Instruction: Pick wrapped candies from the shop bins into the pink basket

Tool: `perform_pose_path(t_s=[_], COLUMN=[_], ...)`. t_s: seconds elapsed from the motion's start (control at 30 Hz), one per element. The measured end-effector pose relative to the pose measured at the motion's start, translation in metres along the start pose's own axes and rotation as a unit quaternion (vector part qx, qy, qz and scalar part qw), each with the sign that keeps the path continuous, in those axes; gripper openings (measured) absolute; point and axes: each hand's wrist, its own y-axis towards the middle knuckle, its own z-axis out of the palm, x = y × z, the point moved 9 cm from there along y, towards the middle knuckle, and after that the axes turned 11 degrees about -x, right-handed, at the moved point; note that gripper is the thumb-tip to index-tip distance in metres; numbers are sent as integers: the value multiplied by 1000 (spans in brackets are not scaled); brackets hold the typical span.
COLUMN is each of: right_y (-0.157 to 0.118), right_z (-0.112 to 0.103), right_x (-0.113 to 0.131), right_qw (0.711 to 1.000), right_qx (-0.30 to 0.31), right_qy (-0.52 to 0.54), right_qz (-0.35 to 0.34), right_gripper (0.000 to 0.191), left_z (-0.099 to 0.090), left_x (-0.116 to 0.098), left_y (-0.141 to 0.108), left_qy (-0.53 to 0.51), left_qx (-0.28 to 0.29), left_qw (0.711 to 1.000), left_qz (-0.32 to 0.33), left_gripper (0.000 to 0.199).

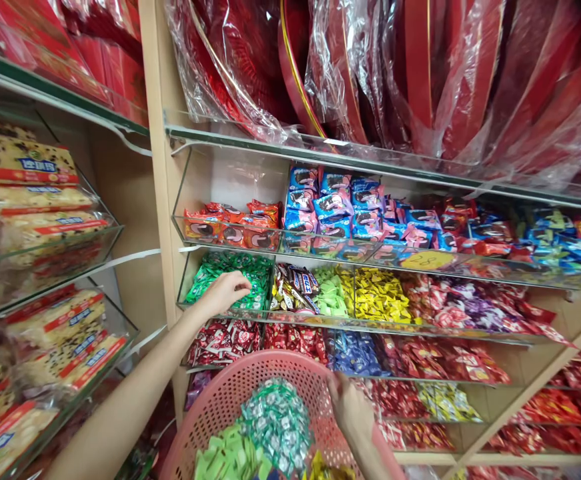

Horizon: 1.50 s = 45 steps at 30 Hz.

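My left hand [227, 291] is over the bin of green-wrapped candies [205, 275] on the middle shelf. Its fingers are curled together, and whatever they may hold is hidden. With my right hand [351, 408] I grip the rim of a pink perforated plastic basket [210, 408], which is in front of the shelves. Inside the basket lie a clear bag of green-and-white wrapped candies [279, 423], a heap of light green packets [230, 455] and some yellow-wrapped candies [327, 469].
Right of the green bin are chocolate bars [303, 280] and yellow candies [377, 293]. Blue biscuit packs [333, 205] fill the shelf above, behind a glass front with a yellow price tag [426, 259]. Bagged pastries [25, 163] stand left of a wooden upright [157, 167].
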Motion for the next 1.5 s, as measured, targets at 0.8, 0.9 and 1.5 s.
perform_pose_path(t_s=[0.8, 0.9, 1.5], right_y=[-2, -2, -2], right_z=[1, 0, -1], right_x=[-8, -7, -1], right_qw=[1000, 1000, 1000], right_qx=[6, 8, 11], right_qy=[-17, -18, -19], right_qz=[-1, -3, 7], right_gripper=[44, 45, 45], left_z=[22, 4, 77], left_x=[9, 9, -5], left_y=[19, 17, -84], left_qy=[214, 149, -383], left_qx=[-29, -91, 29], left_qw=[968, 980, 878], left_qz=[127, 94, -287], left_gripper=[15, 16, 27])
